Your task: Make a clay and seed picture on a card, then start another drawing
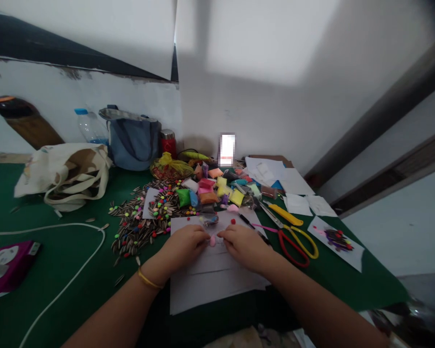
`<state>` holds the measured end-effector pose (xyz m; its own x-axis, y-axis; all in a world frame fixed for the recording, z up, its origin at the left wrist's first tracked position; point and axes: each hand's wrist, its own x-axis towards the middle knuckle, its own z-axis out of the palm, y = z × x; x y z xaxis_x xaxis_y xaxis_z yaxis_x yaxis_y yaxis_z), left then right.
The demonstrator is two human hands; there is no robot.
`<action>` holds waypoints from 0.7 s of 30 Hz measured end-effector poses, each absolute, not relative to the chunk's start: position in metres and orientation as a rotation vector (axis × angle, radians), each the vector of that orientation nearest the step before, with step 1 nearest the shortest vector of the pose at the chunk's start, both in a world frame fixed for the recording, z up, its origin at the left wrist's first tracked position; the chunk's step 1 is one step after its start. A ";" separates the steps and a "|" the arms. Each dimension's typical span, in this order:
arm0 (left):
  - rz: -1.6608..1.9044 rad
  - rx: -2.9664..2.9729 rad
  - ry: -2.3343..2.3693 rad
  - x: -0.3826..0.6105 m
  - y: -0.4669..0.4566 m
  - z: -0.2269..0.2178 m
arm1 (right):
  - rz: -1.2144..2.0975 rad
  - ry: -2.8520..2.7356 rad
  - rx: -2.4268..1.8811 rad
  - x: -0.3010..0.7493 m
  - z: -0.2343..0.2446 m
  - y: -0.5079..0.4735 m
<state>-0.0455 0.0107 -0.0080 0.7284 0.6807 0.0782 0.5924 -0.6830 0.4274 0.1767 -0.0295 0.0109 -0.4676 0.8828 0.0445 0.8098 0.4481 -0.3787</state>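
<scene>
A small lump of pink clay shows between my two hands, over white paper sheets. My left hand, palm down, has its curled fingertips against the lump's left side. My right hand is on the other side, fingers drawn together and tips close to the clay; what they pinch, if anything, is hidden. Just beyond the fingers lies a small clear packet. A little red ball and another pink clay piece rest farther up. A black pen lies beside my right hand.
Sunflower seeds with coloured balls are heaped left. Clay packets pile up behind the paper. Scissors, a yellow cutter and a decorated card lie right. A white cable crosses the green tabletop.
</scene>
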 end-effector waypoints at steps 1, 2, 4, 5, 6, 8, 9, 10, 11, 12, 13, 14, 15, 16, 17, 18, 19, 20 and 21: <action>0.318 2.556 0.991 -0.045 0.011 -0.008 | 0.451 -2.444 -1.477 0.175 0.008 -0.032; 0.311 2.558 0.997 -0.044 0.011 -0.008 | 0.446 -2.414 -1.489 0.173 0.004 -0.033; 0.307 2.563 1.006 -0.043 0.011 -0.010 | 0.421 -2.373 -1.499 0.170 -0.004 -0.035; 0.313 2.567 1.006 -0.043 0.011 -0.012 | 0.406 -2.367 -1.499 0.169 -0.008 -0.035; 0.320 2.572 1.002 -0.043 0.011 -0.013 | 0.396 -2.368 -1.498 0.168 -0.012 -0.035; 0.336 2.581 0.991 -0.043 0.012 -0.016 | 0.387 -2.375 -1.496 0.168 -0.017 -0.035; 0.340 2.587 0.983 -0.044 0.012 -0.017 | 0.389 -2.379 -1.493 0.168 -0.019 -0.034; 0.340 2.594 0.973 -0.044 0.012 -0.018 | 0.390 -2.381 -1.489 0.168 -0.020 -0.034; 0.338 2.603 0.960 -0.044 0.013 -0.018 | 0.391 -2.382 -1.484 0.169 -0.021 -0.034; 0.337 2.610 0.950 -0.044 0.013 -0.019 | 0.392 -2.380 -1.481 0.169 -0.022 -0.033; 0.336 2.615 0.940 -0.044 0.013 -0.019 | 0.394 -2.381 -1.480 0.169 -0.023 -0.033; 0.336 2.618 0.931 -0.044 0.013 -0.018 | 0.397 -2.383 -1.484 0.169 -0.024 -0.033; 0.335 2.617 0.922 -0.044 0.013 -0.018 | 0.401 -2.387 -1.488 0.168 -0.024 -0.032; 0.337 2.614 0.916 -0.044 0.013 -0.018 | 0.401 -2.390 -1.494 0.168 -0.025 -0.032; 0.338 2.609 0.912 -0.044 0.013 -0.018 | 0.401 -2.396 -1.499 0.167 -0.025 -0.031; 0.340 2.604 0.909 -0.044 0.013 -0.017 | 0.398 -2.402 -1.503 0.167 -0.025 -0.031; 0.342 2.599 0.906 -0.044 0.014 -0.017 | 0.396 -2.407 -1.504 0.167 -0.025 -0.031; 0.345 2.594 0.905 -0.044 0.014 -0.017 | 0.395 -2.408 -1.505 0.167 -0.025 -0.031; 0.346 2.590 0.902 -0.044 0.014 -0.017 | 0.397 -2.406 -1.504 0.167 -0.024 -0.031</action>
